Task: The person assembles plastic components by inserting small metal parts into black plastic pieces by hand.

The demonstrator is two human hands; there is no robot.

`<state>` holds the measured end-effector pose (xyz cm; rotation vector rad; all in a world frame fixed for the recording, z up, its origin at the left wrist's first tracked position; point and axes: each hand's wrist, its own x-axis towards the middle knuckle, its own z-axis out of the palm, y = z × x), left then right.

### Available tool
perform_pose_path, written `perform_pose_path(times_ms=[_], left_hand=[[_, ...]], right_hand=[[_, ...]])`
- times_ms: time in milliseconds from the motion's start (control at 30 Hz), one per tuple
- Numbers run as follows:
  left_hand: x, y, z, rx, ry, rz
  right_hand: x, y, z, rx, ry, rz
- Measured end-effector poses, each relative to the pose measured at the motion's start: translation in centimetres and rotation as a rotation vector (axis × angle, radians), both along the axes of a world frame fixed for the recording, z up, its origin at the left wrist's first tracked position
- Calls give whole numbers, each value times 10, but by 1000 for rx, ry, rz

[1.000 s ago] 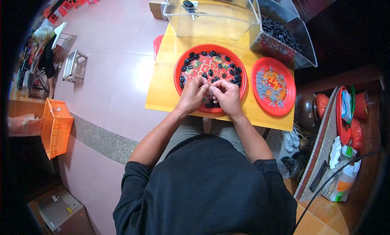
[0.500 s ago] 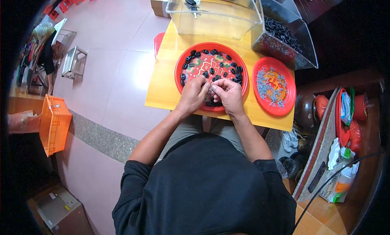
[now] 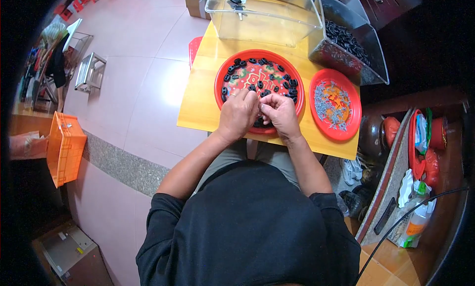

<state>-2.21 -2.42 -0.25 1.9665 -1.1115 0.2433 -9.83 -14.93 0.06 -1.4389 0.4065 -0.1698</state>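
My left hand (image 3: 239, 114) and my right hand (image 3: 280, 115) meet over the near part of a round red tray (image 3: 218, 88). Both hands are closed, fingertips pinched close together. Whatever is between the fingers is too small and too covered to make out. Around them in the tray lie many small black oval parts with holes (image 3: 293, 86), most of them along the rim. To the right, a smaller red plate (image 3: 356, 119) carries a scatter of small grey-silver pieces (image 3: 324, 108).
The yellow table (image 3: 198, 105) holds a clear plastic box (image 3: 262, 31) with keys (image 3: 238, 9) on it. A clear bin (image 3: 377, 63) of dark small parts stands far right. An orange crate (image 3: 67, 150) and metal stool (image 3: 90, 72) are left; a cluttered shelf (image 3: 383, 207) is right.
My left hand has rolled over, its back now turned more upward and its fingers covering the pinch. The right hand stays nearly in place. The whole view has shifted slightly.
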Motion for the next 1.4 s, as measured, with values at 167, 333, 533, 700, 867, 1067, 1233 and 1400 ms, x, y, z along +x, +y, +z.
perform_pose_path(times_ms=[167,333,533,700,867,1067,1233,1400], left_hand=[[3,2,1,-44,18,-57],[6,5,-3,-88,346,-136],[3,6,-1,102,452,-99],[6,8,-4,182,251,-55],[7,5,-2,-29,240,-70],[13,5,-20,-69,798,-188],[11,6,-12,-191,1132,-233],[8,8,-8,-279,1304,-304]], right_hand=[[0,-1,3,51,43,23],[0,-3,1,129,2,22],[-2,-1,2,-52,-101,-50],[-2,-3,1,-103,-65,-40],[-2,-5,-14,-422,-149,-40],[-4,2,0,-471,-221,-1],[-12,0,13,-231,-22,2],[-20,3,19,-262,-123,41]])
